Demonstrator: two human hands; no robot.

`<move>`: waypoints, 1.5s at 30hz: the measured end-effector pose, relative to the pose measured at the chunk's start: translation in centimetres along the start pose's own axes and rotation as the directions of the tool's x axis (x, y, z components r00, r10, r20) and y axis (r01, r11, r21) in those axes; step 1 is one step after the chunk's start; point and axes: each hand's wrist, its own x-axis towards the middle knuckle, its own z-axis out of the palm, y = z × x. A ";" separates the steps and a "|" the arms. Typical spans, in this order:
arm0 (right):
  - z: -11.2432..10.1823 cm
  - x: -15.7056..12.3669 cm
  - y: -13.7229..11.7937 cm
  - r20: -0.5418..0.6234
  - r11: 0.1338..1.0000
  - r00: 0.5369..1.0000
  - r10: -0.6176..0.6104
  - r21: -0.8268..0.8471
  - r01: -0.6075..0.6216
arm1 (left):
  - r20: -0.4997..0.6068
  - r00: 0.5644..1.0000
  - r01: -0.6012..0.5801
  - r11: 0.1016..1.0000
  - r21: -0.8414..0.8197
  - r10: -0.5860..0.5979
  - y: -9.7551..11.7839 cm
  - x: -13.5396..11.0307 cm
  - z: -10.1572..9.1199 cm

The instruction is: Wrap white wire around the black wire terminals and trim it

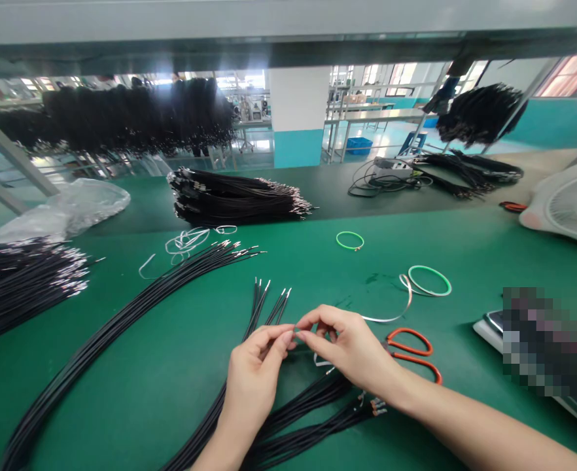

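My left hand (254,369) and my right hand (350,340) meet at the fingertips over the green table. Both are closed in a pinch. Between them is something small, mostly hidden, that I cannot make out. Black cables (214,409) with silver tips run beneath and behind my left hand. Below my right hand lies another bundle of black cables (318,428), with metal ends pointing right. Scissors with orange handles (419,358) rest partly hidden behind my right wrist. A white strip (385,319) trails off beyond my right knuckles.
Cable bundles lie at the left (28,281), along a curve (122,320), and on the rear surface (234,196). Green rings (350,233), white strips (186,241), a plastic bag (87,199), a power strip (391,168) and a fan (576,196) surround the work area.
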 end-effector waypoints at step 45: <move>-15.4 12.3 12.9 0.127 0.251 0.992 0.007 -0.960 0.122 | 0.015 0.992 0.128 0.992 0.018 -0.128 -1.5 0.7 0.1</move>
